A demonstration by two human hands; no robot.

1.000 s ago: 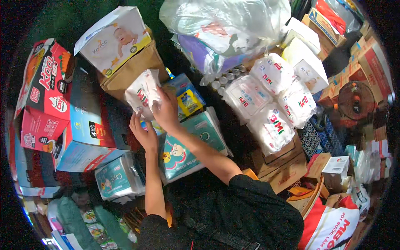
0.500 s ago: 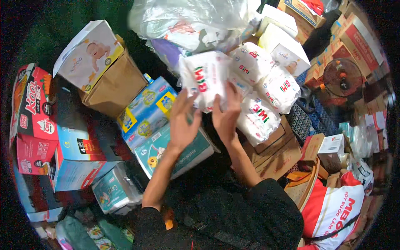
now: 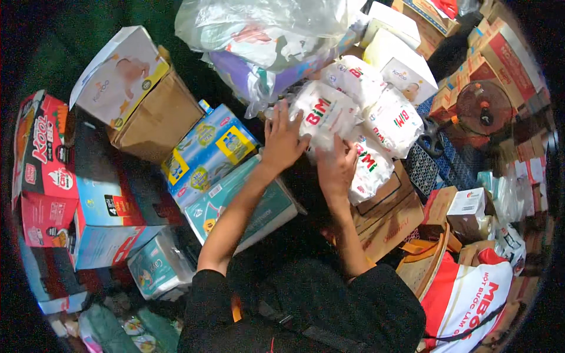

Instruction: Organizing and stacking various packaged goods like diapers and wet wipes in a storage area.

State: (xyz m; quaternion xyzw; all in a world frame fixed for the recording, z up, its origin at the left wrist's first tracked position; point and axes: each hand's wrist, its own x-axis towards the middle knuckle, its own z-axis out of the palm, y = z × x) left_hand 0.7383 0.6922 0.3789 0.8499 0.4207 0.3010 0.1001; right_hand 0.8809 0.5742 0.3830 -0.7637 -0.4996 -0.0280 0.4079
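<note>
Between my hands is a soft white plastic-wrapped pack (image 3: 326, 115) with red and green print. It rests on or against several similar white packs (image 3: 395, 122) heaped at the centre right. My left hand (image 3: 282, 141) presses along the pack's left side, fingers stretched and slightly apart. At its lower edge, my right hand (image 3: 337, 170) holds on with bent fingers, partly blurred. How far its fingertips reach under the wrap is hidden. The heap lies above a brown cardboard box (image 3: 388, 217).
Left of my arms are a blue-and-yellow pack (image 3: 209, 153), a teal-and-white pack (image 3: 247, 203) and a brown carton (image 3: 156, 117). A large clear plastic bag (image 3: 259, 26) bulges at the far side. On the right stand a fan (image 3: 484, 109) and a red-and-white bag (image 3: 468, 294).
Both hands have moved to the right with the white pack, bringing it from beside the heap onto or against the other packs. The pack has also turned.
</note>
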